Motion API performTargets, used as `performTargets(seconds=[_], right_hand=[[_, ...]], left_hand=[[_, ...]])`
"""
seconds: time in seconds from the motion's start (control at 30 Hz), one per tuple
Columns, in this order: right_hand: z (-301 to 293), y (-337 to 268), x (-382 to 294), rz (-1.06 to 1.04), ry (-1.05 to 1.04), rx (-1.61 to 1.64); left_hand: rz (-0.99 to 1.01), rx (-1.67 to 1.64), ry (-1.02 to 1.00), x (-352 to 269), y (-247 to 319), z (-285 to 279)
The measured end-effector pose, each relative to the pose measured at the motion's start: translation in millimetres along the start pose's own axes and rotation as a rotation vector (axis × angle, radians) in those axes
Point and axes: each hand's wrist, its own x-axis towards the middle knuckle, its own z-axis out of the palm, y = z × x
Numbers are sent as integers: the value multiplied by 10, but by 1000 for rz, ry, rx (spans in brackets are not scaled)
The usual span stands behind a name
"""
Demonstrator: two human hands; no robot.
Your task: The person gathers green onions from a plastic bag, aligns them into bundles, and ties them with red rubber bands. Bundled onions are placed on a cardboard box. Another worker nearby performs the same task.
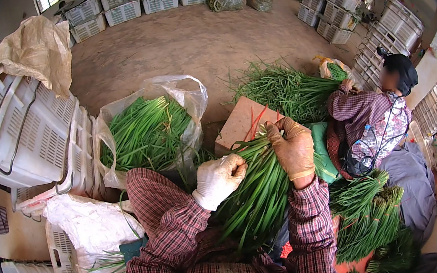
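My right hand [293,149], in a stained translucent glove, grips a bunch of long flat green leaves, likely garlic chives [261,185], near its pale stem ends. The leaves hang down towards my lap. My left hand [220,181] wears a white glove and has its fingers curled at the left edge of the bunch. Whether a leaf is pinched there cannot be made out. Just beyond the right hand, thin red ties [257,121] lie on a pinkish block [237,119]. A clear plastic bag [198,93] of loose chives [147,136] stands ahead on the left.
White slatted crates [29,129] are stacked at left, with a white sack [95,242] below. At right sits another person [371,119] beside a heap of greens [279,90]. Tied bunches [370,220] lie at lower right. More crates [162,2] line the far wall.
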Motion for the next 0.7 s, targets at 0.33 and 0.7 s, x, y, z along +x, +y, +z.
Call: performTargets(seconds=[0.33,0.7], right_hand=[[-19,439,101,67,61,44],[218,334,-74,57,-104,62]], left_hand=[[-287,-474,-90,-338,-250,-323],[-351,-957,54,-217,-328,-154]])
